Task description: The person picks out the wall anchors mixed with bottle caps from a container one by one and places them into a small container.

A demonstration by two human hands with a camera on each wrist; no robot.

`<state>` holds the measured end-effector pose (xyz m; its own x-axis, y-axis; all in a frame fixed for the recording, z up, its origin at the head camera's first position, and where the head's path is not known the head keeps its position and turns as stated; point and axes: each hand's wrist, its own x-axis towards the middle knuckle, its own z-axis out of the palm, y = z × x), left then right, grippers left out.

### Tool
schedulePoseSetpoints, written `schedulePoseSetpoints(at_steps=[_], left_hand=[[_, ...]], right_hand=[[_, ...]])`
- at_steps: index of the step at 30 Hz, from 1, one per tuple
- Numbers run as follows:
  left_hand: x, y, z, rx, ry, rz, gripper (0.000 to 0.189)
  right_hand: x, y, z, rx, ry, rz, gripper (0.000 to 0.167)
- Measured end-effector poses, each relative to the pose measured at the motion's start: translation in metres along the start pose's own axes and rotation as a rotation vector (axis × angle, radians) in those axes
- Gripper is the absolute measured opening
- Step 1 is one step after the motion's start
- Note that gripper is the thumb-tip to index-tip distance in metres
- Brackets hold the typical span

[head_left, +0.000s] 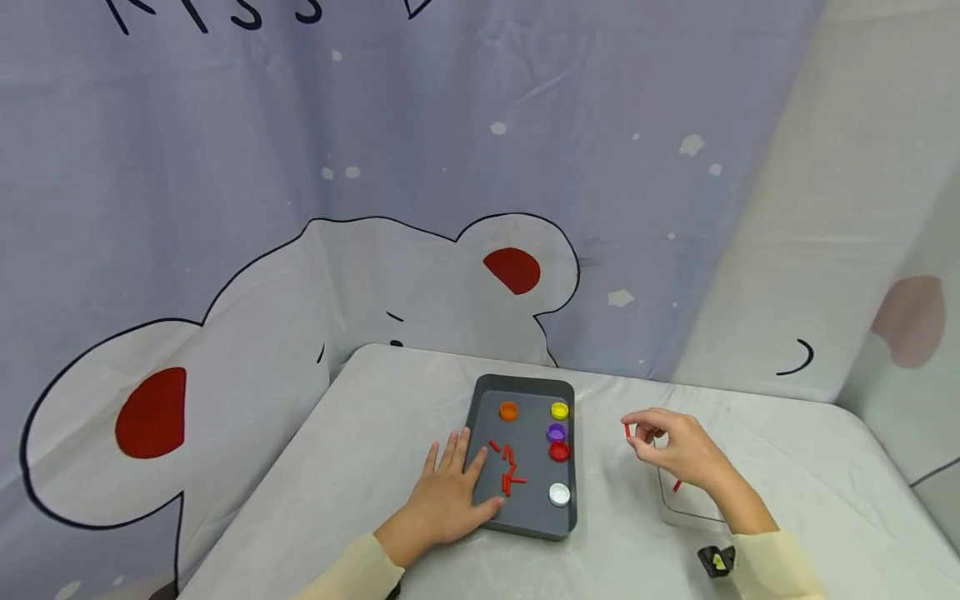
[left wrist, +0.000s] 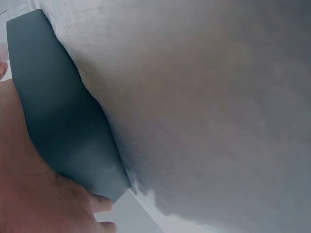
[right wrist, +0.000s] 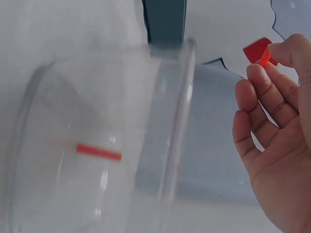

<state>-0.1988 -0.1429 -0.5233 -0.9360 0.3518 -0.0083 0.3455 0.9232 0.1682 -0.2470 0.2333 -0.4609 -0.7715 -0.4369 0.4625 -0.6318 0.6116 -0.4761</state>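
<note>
My right hand [head_left: 681, 448] pinches a small red stick [head_left: 627, 430] between thumb and index finger, in the air right of the grey tray [head_left: 525, 522]. Just below that hand stands a clear box [head_left: 693, 518], partly hidden by the wrist. One red stick [right wrist: 99, 152] lies in it, seen through its wall in the right wrist view. My left hand [head_left: 444, 502] rests with spread fingers on the left edge of the tray. Several loose red sticks [head_left: 513, 479] lie in the tray beside those fingers.
Along the tray's right side sit yellow [head_left: 559, 410], purple [head_left: 557, 432], red [head_left: 558, 451] and white [head_left: 559, 495] round caps. An orange cap [head_left: 508, 411] is near its far left corner. A white cloth [head_left: 420, 400] covers the table, and a printed curtain [head_left: 420, 125] hangs behind.
</note>
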Motion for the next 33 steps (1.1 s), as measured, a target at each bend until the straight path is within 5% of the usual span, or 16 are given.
schedulePoseSetpoints(at_steps=[12, 33], left_hand=[[-0.001, 0.000, -0.001, -0.012, -0.001, 0.002, 0.086], [-0.003, 0.003, -0.007, -0.040, -0.007, 0.006, 0.083]], right_hand=[[-0.029, 0.010, -0.023, -0.030, 0.046, 0.032, 0.029], [-0.058, 0.029, -0.033, -0.054, 0.085, 0.100, 0.025]])
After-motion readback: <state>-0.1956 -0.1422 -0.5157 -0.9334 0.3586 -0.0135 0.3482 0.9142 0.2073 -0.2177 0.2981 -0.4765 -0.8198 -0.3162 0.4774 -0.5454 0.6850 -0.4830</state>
